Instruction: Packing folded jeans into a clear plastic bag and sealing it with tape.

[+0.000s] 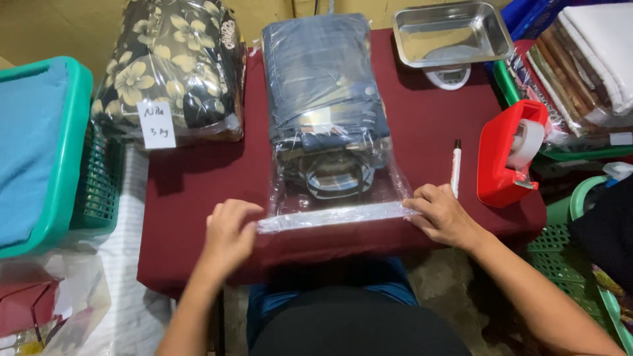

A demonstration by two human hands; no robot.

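Here, a clear plastic bag (333, 178) of folded blue clothes lies in the middle of the dark red tabletop (191, 178). Both hands press its folded open end flat: the left hand (229, 232) pinches the near left corner with curled fingers, the right hand (440, 212) holds down the right corner. Right of the bag lie a white pen (455, 168), then a red tape dispenser (511, 155). Beyond the bag's far right corner sits a steel scale tray (452, 33); left of it, a flowered bundle (173, 69).
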